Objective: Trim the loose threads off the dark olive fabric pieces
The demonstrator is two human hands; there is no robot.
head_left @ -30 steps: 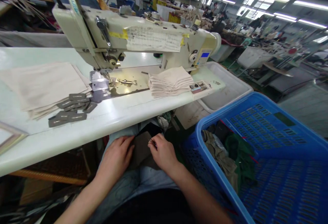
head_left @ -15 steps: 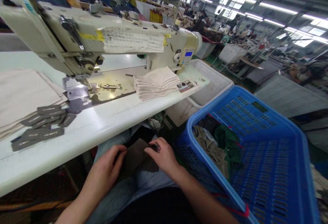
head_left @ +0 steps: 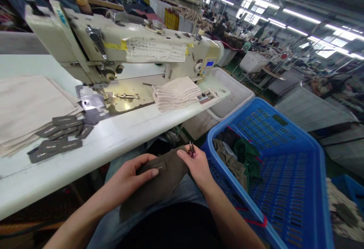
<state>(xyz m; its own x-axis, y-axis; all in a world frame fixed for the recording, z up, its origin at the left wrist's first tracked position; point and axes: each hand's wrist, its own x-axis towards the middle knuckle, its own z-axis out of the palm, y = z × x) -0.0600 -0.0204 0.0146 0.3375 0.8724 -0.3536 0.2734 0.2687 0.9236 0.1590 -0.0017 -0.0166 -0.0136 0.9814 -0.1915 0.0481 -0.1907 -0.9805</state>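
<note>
A dark olive fabric piece (head_left: 167, 182) is stretched between my two hands above my lap. My left hand (head_left: 136, 173) grips its left part, thumb on top beside a small stitched tab (head_left: 159, 166) with a light mark. My right hand (head_left: 197, 163) pinches the upper right corner of the cloth. Small thread snips (head_left: 192, 150) are also tucked in that hand, their points sticking up. On the table to the left, several loose dark tabs (head_left: 61, 135) lie at the edge of a stack of cream fabric (head_left: 31, 108).
A sewing machine (head_left: 142, 48) stands on the white table (head_left: 122, 127). Folded cream pieces (head_left: 176, 93) lie by its base. To my right is a blue plastic basket (head_left: 295, 150) with green and brown cloth (head_left: 247, 158) inside. Behind it stands a pale bin (head_left: 231, 89).
Both hands have raised and spread the olive fabric, so the stitched tab now shows. The snips in my right hand have come into clear view. The camera view has shifted slightly.
</note>
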